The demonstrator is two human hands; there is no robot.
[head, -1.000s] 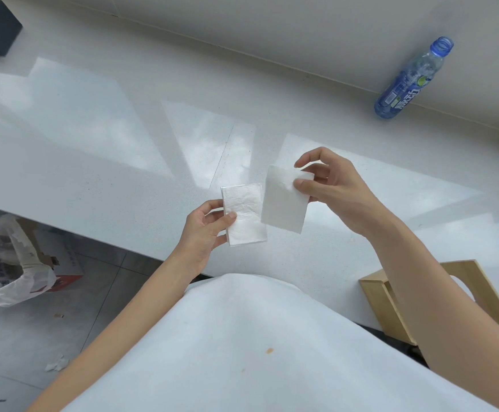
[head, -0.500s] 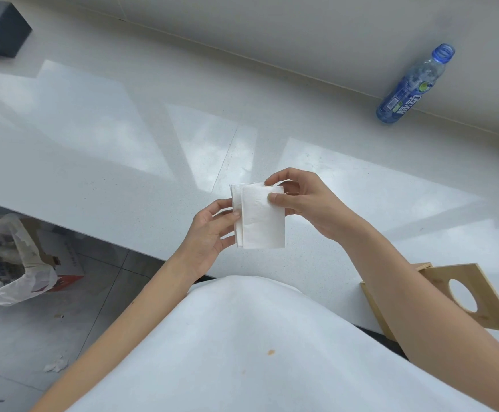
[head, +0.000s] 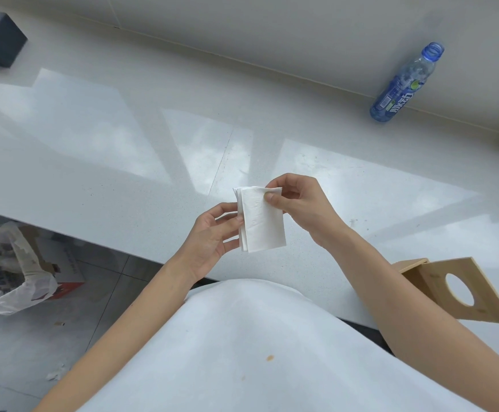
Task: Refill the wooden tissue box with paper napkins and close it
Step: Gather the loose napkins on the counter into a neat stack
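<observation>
White paper napkins (head: pixel 261 221) — a small folded stack — hang above the pale counter (head: pixel 123 162), pinched at the top by the right hand (head: pixel 298 203) and gripped along the side by the left hand (head: pixel 212 236). The wooden tissue box (head: pixel 456 289) sits well apart, lid open — right of the right forearm.

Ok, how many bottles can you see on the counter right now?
1. The blue plastic bottle stands uncapped at the back right of the white counter, beside the wall. The view ends at the right edge, so more could be hidden there.
</observation>
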